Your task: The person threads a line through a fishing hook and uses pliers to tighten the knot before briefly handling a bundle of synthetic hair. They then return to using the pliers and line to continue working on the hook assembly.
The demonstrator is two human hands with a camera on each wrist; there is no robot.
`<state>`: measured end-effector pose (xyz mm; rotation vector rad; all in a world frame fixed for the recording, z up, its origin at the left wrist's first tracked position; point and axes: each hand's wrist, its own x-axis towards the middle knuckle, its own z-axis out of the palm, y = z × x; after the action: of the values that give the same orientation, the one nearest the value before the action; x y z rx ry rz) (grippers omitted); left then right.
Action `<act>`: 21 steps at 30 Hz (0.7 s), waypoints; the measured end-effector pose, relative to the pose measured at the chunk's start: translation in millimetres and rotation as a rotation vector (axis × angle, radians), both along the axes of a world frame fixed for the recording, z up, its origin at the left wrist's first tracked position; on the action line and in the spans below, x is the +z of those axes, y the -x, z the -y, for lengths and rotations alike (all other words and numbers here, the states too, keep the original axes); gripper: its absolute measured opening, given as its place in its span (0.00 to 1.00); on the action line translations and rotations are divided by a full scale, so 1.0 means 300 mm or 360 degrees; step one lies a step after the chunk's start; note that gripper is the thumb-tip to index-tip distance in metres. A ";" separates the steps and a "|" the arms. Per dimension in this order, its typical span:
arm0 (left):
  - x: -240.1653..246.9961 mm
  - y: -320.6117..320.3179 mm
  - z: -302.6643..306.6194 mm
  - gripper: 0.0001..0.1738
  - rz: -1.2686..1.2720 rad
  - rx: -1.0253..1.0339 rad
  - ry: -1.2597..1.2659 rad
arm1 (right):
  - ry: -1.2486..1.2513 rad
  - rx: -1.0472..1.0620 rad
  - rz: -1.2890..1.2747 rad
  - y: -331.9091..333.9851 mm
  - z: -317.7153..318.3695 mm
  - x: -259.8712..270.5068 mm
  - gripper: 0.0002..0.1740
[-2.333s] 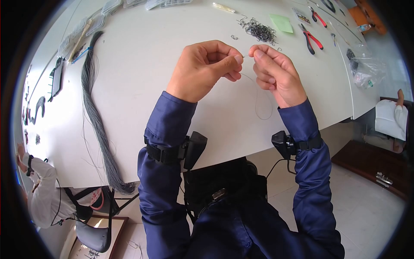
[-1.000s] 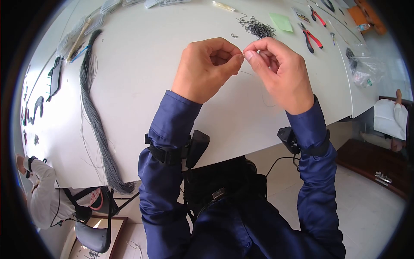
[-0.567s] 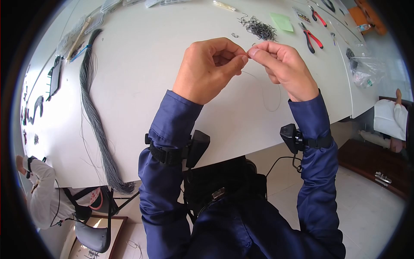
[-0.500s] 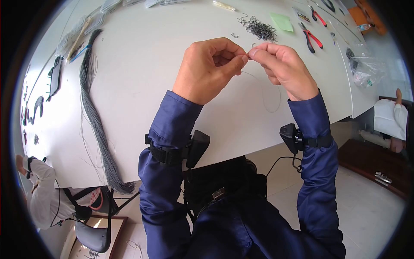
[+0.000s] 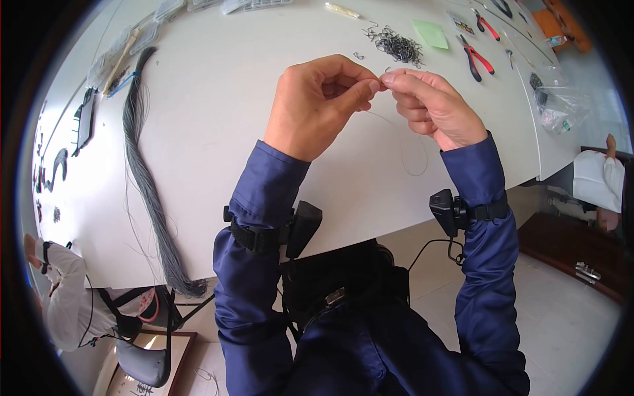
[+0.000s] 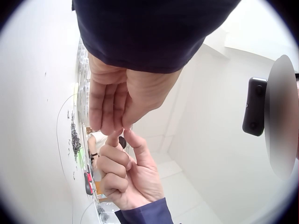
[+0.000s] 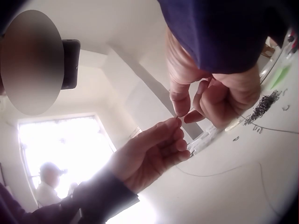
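My left hand [image 5: 320,105] and right hand [image 5: 436,102] meet fingertip to fingertip above the white table. At their meeting point, the bend of a small dark fish hook [image 5: 387,68] shows just over the right fingertips; the rest of it is hidden. Thumb and forefinger of the right hand pinch the hook. The left thumb and forefinger pinch right beside it, on a thin fishing line [image 5: 415,174] that hangs from the left hand in a loose loop. In the right wrist view, the line [image 7: 210,175] leaves below the left hand [image 7: 149,151].
A pile of dark fish hooks [image 5: 399,47] lies beyond the hands, near a green paper [image 5: 431,34] and red-handled pliers [image 5: 475,58]. A long grey bundle of line [image 5: 145,165] lies at left. Clear plastic boxes [image 5: 109,59] stand at the back left.
The hands have moved from slightly apart to fingertips together. The right hand opened its curl, shifted about, and is again more curled. The hook's bend now shows over the right fingertips.
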<state>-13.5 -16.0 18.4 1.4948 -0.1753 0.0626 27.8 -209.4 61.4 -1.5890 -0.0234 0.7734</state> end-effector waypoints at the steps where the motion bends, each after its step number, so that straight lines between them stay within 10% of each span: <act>1: 0.003 0.001 -0.001 0.08 -0.0021 -0.0011 -0.0010 | -0.0005 -0.0037 0.0021 0.007 -0.009 0.003 0.11; 21: 0.007 -0.005 -0.009 0.10 -0.0052 0.0024 0.0188 | 0.0020 -0.0196 0.0567 0.046 -0.053 -0.001 0.15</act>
<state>-11.9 -13.2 20.6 1.3788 -0.1319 0.0594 14.1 -193.5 61.2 -1.7062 -0.1773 0.3888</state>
